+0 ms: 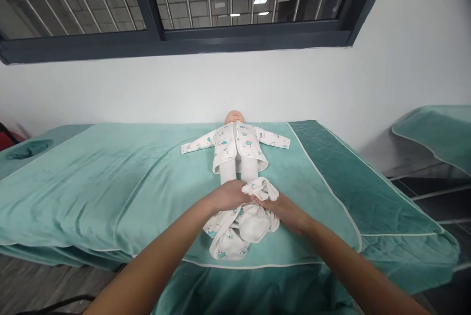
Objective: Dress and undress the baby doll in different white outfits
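A baby doll (234,117) lies on its back with its head toward the wall. It wears a white printed jacket (224,144) with both sleeves stretched out sideways. White legs (249,168) extend from under the jacket toward me. At the doll's feet is a bunched pair of white printed baby pants (230,244). My left hand (231,195) is closed on the cloth from the left side. From the right, my right hand (271,205) grips the gathered fabric, its fingers partly under a fold. The doll's feet are hidden by the cloth and hands.
A green sheet with white piping (147,182) covers the bed, over a darker green quilted cover (353,197). Behind stands a white wall (184,87) with a dark-framed barred window (253,38). Another green-covered surface (437,131) is at the right.
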`<state>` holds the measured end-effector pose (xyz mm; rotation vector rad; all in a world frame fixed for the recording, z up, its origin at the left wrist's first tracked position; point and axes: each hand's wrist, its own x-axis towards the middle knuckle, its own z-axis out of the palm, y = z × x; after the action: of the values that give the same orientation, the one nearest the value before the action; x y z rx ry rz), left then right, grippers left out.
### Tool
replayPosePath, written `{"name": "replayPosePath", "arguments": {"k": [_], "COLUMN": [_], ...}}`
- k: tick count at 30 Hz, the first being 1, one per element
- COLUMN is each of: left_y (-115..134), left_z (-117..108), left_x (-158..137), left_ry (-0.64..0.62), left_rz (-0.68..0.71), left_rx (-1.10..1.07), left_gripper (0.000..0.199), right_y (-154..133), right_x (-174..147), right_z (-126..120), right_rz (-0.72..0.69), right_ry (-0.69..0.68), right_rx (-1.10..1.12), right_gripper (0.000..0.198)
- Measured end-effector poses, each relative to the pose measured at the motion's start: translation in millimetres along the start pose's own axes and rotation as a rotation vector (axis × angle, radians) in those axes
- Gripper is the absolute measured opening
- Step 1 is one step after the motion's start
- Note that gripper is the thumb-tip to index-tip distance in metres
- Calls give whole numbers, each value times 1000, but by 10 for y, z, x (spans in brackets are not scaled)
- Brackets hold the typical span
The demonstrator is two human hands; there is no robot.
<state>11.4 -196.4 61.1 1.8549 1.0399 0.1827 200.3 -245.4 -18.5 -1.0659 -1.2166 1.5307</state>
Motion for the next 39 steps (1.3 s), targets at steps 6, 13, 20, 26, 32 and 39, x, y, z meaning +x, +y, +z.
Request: {"name": "replayPosePath", "arguments": {"k": [6,13,20,26,32,39], "left_y": [-27,-169,-174,-150,-142,-232], "left_z": [-93,-108,-244,-377,-421,-443], "left_x": [-117,-38,119,200,416,528], "left_ry": [-116,-54,111,159,393,489], "left_rz": [-27,-9,72,65,152,207], "left_rx": [-256,-414,-190,-127,-23,-159], "left_gripper": [38,41,32,28,20,19], "right_y": [61,61,132,31,-20,4], "right_x": [-10,253,533,658,826,1054], "right_z": [-16,13,-4,4,-41,-188], "right_rz": [-21,-76,-208,-252,-312,-345], "right_ry": [53,251,407,486,564,485], "right_rx": [162,173,3,-94,-96,-122], "right_gripper": [46,43,31,26,27,36]}}
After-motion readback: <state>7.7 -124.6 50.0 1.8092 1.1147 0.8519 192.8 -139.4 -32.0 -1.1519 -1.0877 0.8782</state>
